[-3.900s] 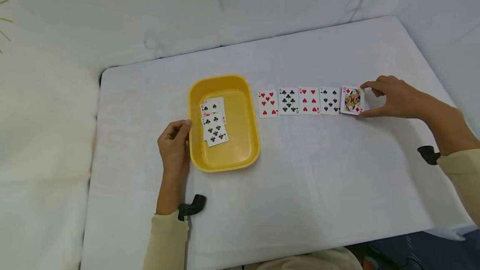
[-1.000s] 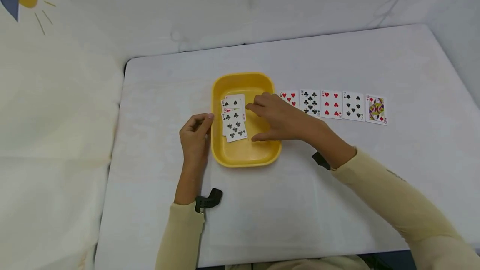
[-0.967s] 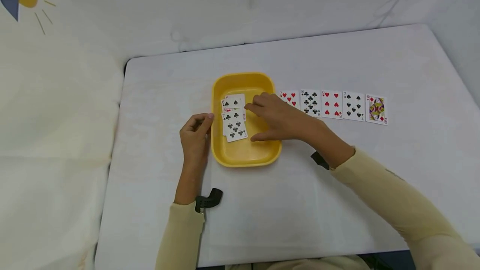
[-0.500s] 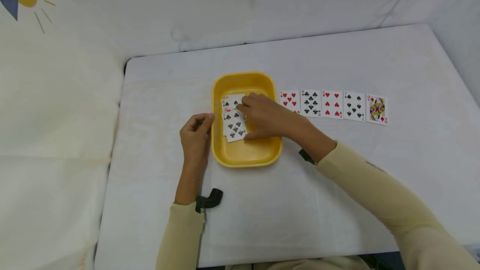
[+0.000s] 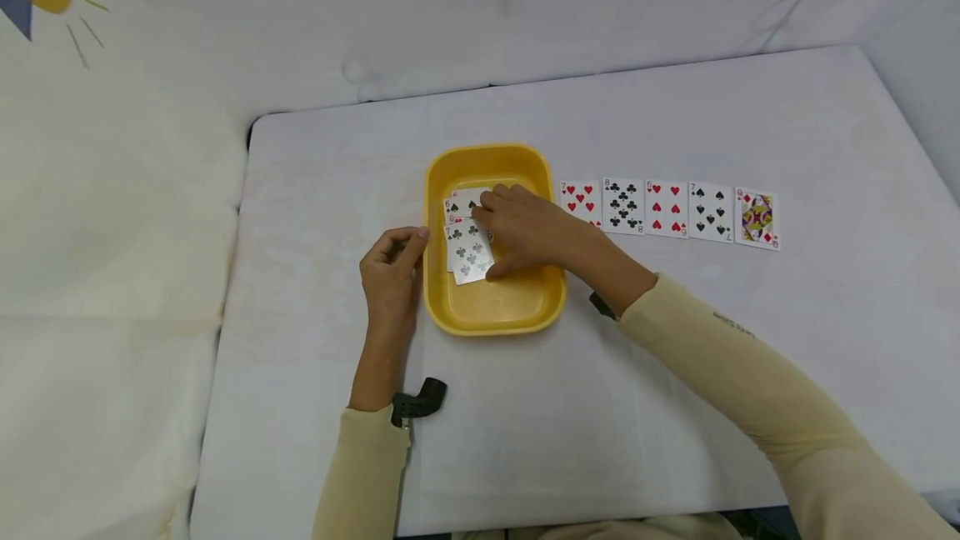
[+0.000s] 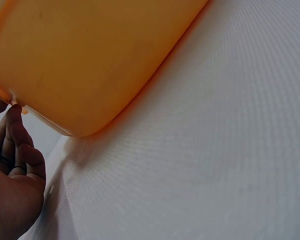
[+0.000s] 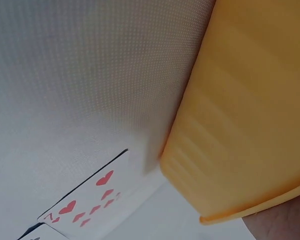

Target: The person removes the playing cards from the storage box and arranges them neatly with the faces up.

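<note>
Head view: inside the yellow tray (image 5: 491, 315), the right hand (image 5: 521, 227) pinches the seven of clubs (image 5: 468, 252); the left hand (image 5: 390, 273), loosely curled and holding nothing, steadies the tray's left rim. Next, probably lifting the card clear.

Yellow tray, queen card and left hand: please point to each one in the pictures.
Tray (image 5: 495, 317), head view, on its near rim.
Queen card (image 5: 757, 218), head view, on its face.
Left hand (image 5: 388, 273), head view, on its back.

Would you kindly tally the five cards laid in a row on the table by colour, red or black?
Red cards: 3, namely 7 of hearts, 6 of hearts, queen of diamonds
Black cards: 2, namely 8 of clubs, 7 of spades
Total: 5
</note>
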